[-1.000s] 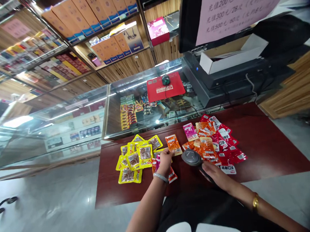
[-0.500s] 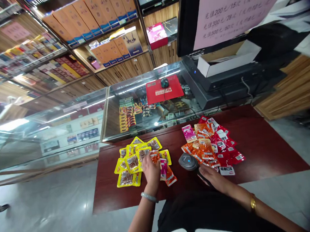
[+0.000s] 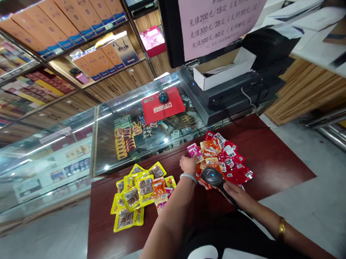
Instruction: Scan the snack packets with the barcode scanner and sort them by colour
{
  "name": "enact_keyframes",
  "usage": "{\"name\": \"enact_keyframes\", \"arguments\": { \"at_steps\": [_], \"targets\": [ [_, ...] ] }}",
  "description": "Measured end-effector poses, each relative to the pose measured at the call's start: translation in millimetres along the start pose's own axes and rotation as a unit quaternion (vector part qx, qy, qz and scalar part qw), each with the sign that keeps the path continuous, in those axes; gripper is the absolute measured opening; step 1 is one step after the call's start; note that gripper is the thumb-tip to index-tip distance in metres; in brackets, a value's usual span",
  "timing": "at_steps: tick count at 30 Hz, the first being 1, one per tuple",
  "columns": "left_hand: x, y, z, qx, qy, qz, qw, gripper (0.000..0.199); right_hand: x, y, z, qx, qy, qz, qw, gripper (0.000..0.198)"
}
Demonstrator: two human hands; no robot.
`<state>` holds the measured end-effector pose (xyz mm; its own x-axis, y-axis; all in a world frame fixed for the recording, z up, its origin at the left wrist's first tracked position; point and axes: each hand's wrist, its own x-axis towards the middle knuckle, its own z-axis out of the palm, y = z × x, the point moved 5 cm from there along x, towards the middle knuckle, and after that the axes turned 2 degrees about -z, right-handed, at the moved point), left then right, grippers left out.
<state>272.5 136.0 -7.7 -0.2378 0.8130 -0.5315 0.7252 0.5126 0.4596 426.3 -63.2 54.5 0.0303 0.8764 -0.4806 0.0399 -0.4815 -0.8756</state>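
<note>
My left hand (image 3: pixel 188 164) is at the left edge of a pink snack packet (image 3: pixel 195 151), its thumb over the packet and its fingers curled. In my right hand (image 3: pixel 235 192) is a black handheld barcode scanner (image 3: pixel 212 176) with a small blue light, its head above orange snack packets (image 3: pixel 211 146). Beyond them, red snack packets (image 3: pixel 234 160) overlap in a heap. On the left lies a pile of yellow snack packets (image 3: pixel 132 197), with an orange packet (image 3: pixel 159 189) on its right side. My left forearm hides part of that side.
The packets lie on a dark red tabletop (image 3: pixel 116 252). Behind stands a glass display case (image 3: pixel 104 158) with a red mouse pad (image 3: pixel 151 111) and a mouse (image 3: pixel 163 97) on top. A monitor with a pink paper sign (image 3: pixel 221 19) and a white open box (image 3: pixel 225 70) stand at back right.
My left hand has left the orange packet on the yellow pile and moved right to the pink packet. The scanner's head has shifted over the orange packets. The view has turned right.
</note>
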Motion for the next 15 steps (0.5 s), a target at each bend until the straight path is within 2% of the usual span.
{"name": "enact_keyframes", "arguments": {
  "at_steps": [3,6,11,15],
  "targets": [
    [2.1,23.4,4.8,0.059,0.032,0.006,0.998,0.087,0.1,8.5,-9.6,0.024,0.012,0.026,0.999,0.069],
    [5.0,29.7,8.7,0.100,0.015,0.034,0.994,0.070,0.8,11.6,-16.3,0.029,0.021,0.026,0.999,0.069],
    [9.4,1.9,7.6,-0.063,-0.111,0.046,0.991,0.033,1.6,5.7,-19.0,0.018,0.022,0.014,0.999,0.065],
    [2.9,-33.6,-2.6,-0.156,-0.124,0.045,0.979,0.034,1.2,-0.9,-9.8,0.015,0.001,0.007,1.000,0.058]
  ]
}}
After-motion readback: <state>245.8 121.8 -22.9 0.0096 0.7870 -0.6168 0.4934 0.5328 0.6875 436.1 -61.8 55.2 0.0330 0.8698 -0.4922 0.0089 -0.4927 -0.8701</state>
